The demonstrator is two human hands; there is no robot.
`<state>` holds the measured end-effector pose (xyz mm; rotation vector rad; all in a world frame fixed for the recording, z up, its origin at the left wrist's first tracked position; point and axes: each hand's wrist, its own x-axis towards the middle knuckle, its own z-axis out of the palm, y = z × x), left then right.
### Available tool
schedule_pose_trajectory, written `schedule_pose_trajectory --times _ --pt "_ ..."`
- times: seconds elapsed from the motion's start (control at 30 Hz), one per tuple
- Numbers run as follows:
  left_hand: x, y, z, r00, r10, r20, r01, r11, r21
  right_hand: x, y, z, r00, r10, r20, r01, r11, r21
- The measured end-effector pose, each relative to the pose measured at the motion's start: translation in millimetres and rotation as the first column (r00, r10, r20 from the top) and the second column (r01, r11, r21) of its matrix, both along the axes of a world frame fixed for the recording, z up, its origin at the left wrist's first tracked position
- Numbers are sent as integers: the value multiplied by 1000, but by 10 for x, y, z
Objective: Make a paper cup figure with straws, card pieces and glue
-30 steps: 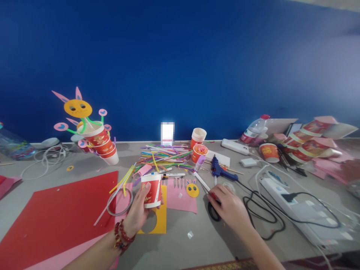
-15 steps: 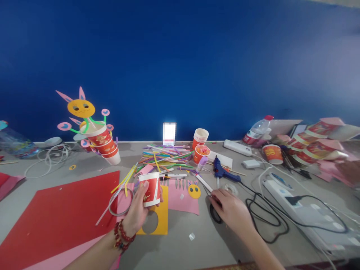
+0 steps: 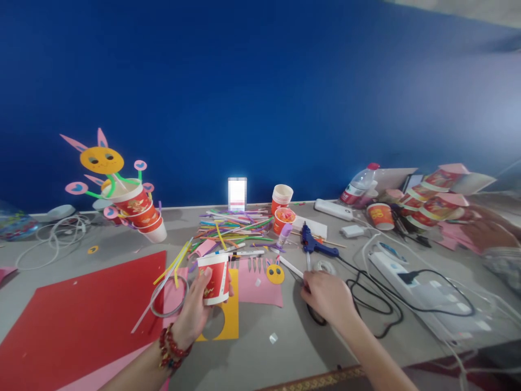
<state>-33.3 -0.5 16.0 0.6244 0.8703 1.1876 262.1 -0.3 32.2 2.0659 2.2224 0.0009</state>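
Note:
My left hand (image 3: pixel 198 304) is wrapped round a red and white paper cup (image 3: pixel 215 281), thumb on its near side. The cup is tilted slightly above a yellow sheet (image 3: pixel 233 320) with a round hole cut in it. On the right, my right hand (image 3: pixel 328 297) is closed over black-handled scissors (image 3: pixel 316 317), which it mostly hides. Just beyond that hand lies a blue glue gun (image 3: pixel 317 245). Between my hands are a pink sheet (image 3: pixel 256 293) with a notched edge and a small yellow bunny face (image 3: pixel 275 273).
Coloured pipe cleaners (image 3: pixel 232 228) lie in a heap at the back. A cup figure with a yellow face (image 3: pixel 102 159) stands left, beyond a red sheet (image 3: pixel 89 309). At right are a power strip (image 3: pixel 411 296), cables, and another person's hand (image 3: pixel 488 228) beside stacked cups (image 3: pixel 435 198).
The view has turned slightly right, so most things sit further left. My right hand's fingers have curled in more over the scissors. The paper cup stays in my left hand.

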Motion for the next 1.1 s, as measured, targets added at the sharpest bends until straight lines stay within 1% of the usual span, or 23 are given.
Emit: schedule_pose_trajectory --times 0.13,0.2,0.23,0.27,0.3,0.37,0.4,0.47,0.53,0.57,0.6,0.63,0.67,0.7,0.73,0.77,0.8,0.83,0.9,1.0,1.07,1.1 --pt "-3 -6 -4 999 28 23 -27 999 -32 22 14 35 999 -33 -22 33 999 -16" --pt "-6 -3 -18 999 27 37 -26 999 -35 55 14 61 996 -48 -81 47 999 -23" --pt "-7 -1 -22 999 25 41 -24 999 -30 79 14 71 989 -59 -137 56 998 -27" --pt "-6 0 -25 999 22 42 -21 999 -25 107 15 76 970 -75 -229 68 997 -38" --pt "-4 -1 -26 999 17 41 -16 1000 -20 136 20 76 934 -90 -344 75 996 -56" --pt "1 -11 -26 999 -7 41 7 1000 -9 186 36 56 821 -107 -561 57 993 -107" --pt "2 -22 -27 999 -29 42 29 1000 1 198 47 39 759 -107 -643 31 991 -129" --pt "3 -57 -32 993 -105 45 104 994 39 171 65 -2 660 -96 -745 -29 988 -154" --pt "-2 -105 -35 973 -229 38 224 970 96 59 71 -41 585 -83 -807 -73 985 -154" --pt "-4 -129 -31 952 -306 24 300 945 129 -28 69 -58 533 -82 -842 -91 984 -153" --pt "-7 -152 -23 920 -392 5 386 908 161 -131 64 -72 477 -85 -875 -115 981 -158" --pt "-9 -173 -11 880 -474 -20 470 863 186 -245 56 -81 403 -92 -911 -143 976 -162" --pt "-10 -190 4 834 -549 -52 547 813 202 -364 48 -87 248 -115 -962 -188 968 -164" --pt "-11 -202 20 791 -605 -88 609 765 212 -481 40 -88 122 -126 -985 -228 962 -152" --pt "-11 -211 36 759 -639 -125 650 729 216 -592 30 -85 38 -114 -993 -240 963 -120" --pt "-11 -216 50 741 -652 -161 671 708 219 -692 20 -79 -9 -90 -996 -235 968 -85" --pt "-11 -217 60 739 -645 -195 674 704 223 -779 9 -71 -26 -53 -998 -212 976 -47" --pt "-12 -215 63 751 -622 -223 660 715 231 -851 -3 -62 -30 -22 -999 -185 983 -16" --pt "-21 -202 50 797 -549 -251 601 759 249 -948 -25 -43 -32 -2 -999 -171 985 4" --pt "-64 -175 -11 865 -431 -258 492 830 261 -978 -26 -4 -36 -98 -995 -254 964 -86" --pt "-107 -161 -56 884 -394 -252 454 852 260 -932 15 48 -10 -164 -986 -308 939 -153" --pt "-129 -157 -73 888 -392 -239 448 857 256 -896 49 84 7 -176 -984 -333 928 -169"
